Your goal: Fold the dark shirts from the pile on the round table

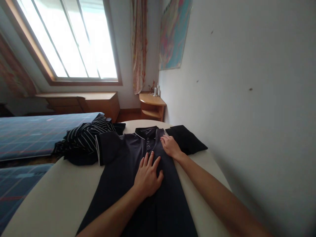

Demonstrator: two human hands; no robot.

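A dark polo shirt lies spread on a cream table, its collar pointing away from me. Its left sleeve, edged in white, is stretched out to the side. No sleeve shows sticking out on the right, where the shirt's edge runs straight. My left hand rests flat on the chest below the buttons, fingers spread. Near the right shoulder, my right hand lies on the shirt's edge with its fingers stretched out. The undersides of both hands are hidden.
A heap of black and striped clothes sits at the table's left edge. A folded black garment lies at the right, near the white wall. Beyond the cream table are a blue checked bed and a corner shelf.
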